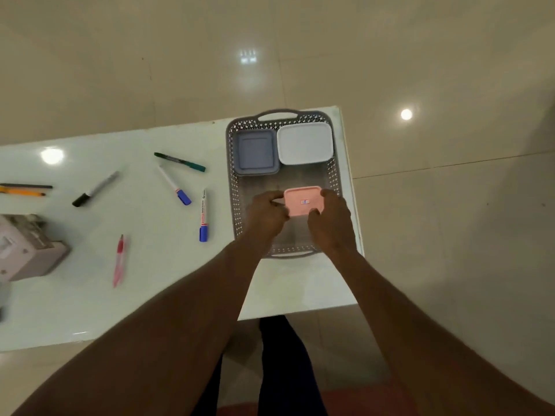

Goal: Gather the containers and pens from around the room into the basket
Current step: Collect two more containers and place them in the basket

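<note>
Holding the pink container (303,202) over the basket (232,187), the left hand (264,213) and right hand (332,219) form a 2-sided grip, fingers curled on its opposite edges. Free floor lies directly below; pens lie left on the table (144,295), nearer the left hand.

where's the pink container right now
The small pink square plastic container is held between both hands over the near half of the grey perforated basket, nearer than the blue and white containers.

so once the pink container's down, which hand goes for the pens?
Probably left. The pens, nearest the blue-capped marker, lie left of the basket, on the left hand's side; the right hand would have to cross over.
</note>
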